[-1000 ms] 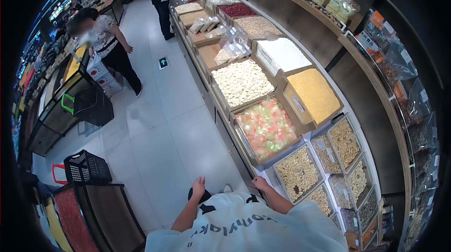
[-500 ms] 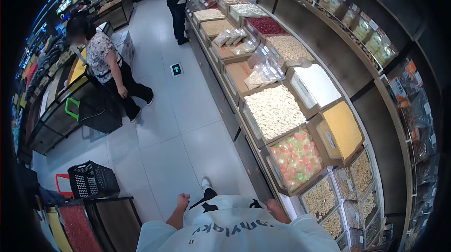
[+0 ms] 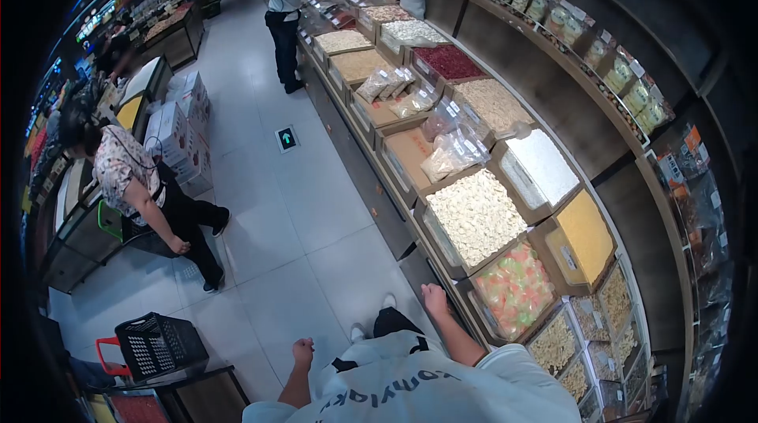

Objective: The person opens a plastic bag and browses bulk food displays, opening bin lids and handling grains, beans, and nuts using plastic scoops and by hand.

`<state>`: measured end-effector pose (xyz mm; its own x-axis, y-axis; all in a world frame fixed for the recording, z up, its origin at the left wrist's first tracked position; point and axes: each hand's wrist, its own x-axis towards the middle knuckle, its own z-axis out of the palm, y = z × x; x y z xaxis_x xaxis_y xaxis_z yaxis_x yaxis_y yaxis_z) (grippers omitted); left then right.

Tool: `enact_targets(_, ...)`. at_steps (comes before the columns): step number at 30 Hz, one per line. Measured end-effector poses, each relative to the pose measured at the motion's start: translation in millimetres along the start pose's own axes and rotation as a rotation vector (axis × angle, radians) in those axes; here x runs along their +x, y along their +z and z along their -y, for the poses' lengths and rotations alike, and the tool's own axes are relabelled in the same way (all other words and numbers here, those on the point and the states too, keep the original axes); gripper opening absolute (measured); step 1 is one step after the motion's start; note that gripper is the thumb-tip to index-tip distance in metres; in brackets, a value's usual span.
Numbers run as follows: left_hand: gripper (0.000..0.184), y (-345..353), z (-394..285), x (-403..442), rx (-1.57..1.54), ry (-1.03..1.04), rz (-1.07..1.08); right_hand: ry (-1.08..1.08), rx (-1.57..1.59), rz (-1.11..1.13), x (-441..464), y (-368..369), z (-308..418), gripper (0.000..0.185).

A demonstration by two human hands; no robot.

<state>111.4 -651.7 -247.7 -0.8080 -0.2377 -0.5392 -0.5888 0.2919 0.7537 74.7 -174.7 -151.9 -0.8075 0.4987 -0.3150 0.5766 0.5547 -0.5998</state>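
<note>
My left hand hangs low in front of my body, above the floor, with its fingers curled in and nothing seen in them. Further forward, my right hand is raised beside the counter front, its fingers also curled and nothing visible inside. Nearest to it are a bin of wrapped red and green candies and a bin of pale flakes. Neither hand appears to touch a bin.
Bulk bins run along the right, with a bin of yellow grain and a bin of white grain. A black basket stands lower left. One person walks at left; another person reaches over the far bins.
My right hand has swung forward into fuller view, and my left hand sits slightly lower. The person in the patterned top has moved nearer on the left, now covering the green-handled basket.
</note>
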Motion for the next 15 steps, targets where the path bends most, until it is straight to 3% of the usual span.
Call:
enact_targets(3,0.038,27,23,14,0.21,0.076,0.003,-0.027,0.1,-0.06,4,23,-39,0.039)
enact_targets(4,0.042,33,18,15,0.366,0.122,-0.046,-0.018,-0.079,-0.009,-4,24,-50,0.038)
enact_targets(5,0.045,38,13,15,0.281,0.048,0.006,-0.01,-0.256,0.044,-8,27,-60,0.038)
enact_targets(7,0.04,31,-21,21,0.236,0.024,0.012,0.307,-0.314,0.186,-21,22,-60,0.035)
enact_targets(10,0.03,36,-29,57,0.115,0.017,-0.019,0.36,-0.322,0.324,-13,41,-116,0.032)
enact_targets(12,0.024,30,-29,83,0.053,0.045,-0.055,-0.097,-0.453,0.386,6,65,-162,0.03)
enact_targets(13,0.02,28,-40,93,0.099,0.011,-0.056,-0.095,-0.439,0.379,14,60,-158,0.03)
enact_targets(15,0.017,33,-72,112,0.223,-0.037,-0.043,0.061,0.107,0.313,28,47,-149,0.026)
